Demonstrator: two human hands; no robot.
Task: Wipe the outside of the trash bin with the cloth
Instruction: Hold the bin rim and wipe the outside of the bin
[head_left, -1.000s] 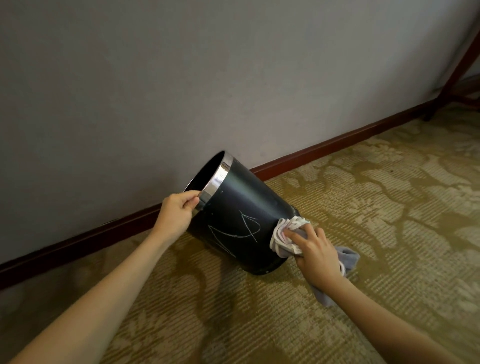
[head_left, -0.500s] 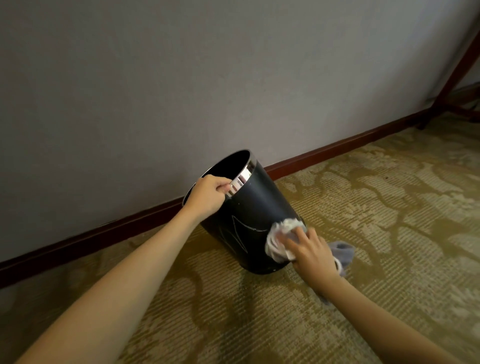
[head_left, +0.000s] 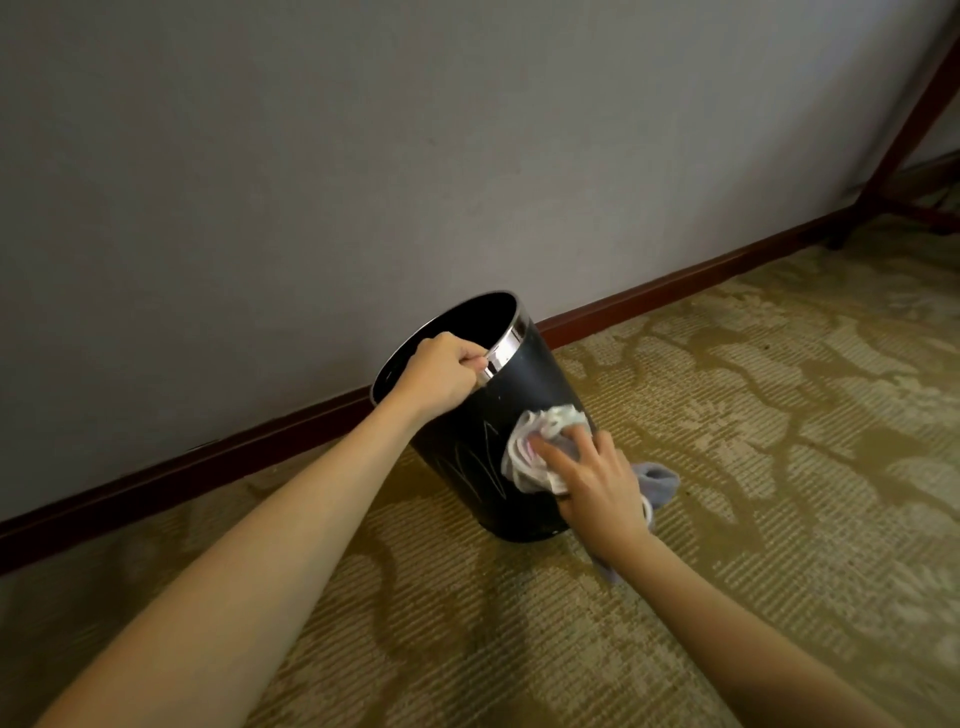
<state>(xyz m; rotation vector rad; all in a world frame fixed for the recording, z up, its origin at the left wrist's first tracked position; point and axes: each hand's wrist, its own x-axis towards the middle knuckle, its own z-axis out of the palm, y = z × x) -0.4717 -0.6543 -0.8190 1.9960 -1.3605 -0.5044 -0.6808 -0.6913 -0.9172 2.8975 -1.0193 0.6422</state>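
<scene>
A black round trash bin (head_left: 535, 384) with a shiny metal rim stands on the carpet near the wall, leaning slightly left. White scribble marks (head_left: 475, 467) show on its front side. My left hand (head_left: 439, 376) grips the near rim, fingers curled over the metal band. My right hand (head_left: 597, 480) holds a bunched white and grey cloth (head_left: 540, 447) and presses it against the bin's lower right side. A grey tail of the cloth hangs out behind the hand onto the carpet.
A grey wall with a dark red-brown baseboard (head_left: 208, 457) runs right behind the bin. Patterned olive carpet (head_left: 753, 415) covers the floor. Dark wooden furniture legs (head_left: 904, 140) stand at the far right.
The bin has swung from steeply tilted to nearly upright. My left hand stayed on the rim; my right hand with the cloth moved a little up the bin's side.
</scene>
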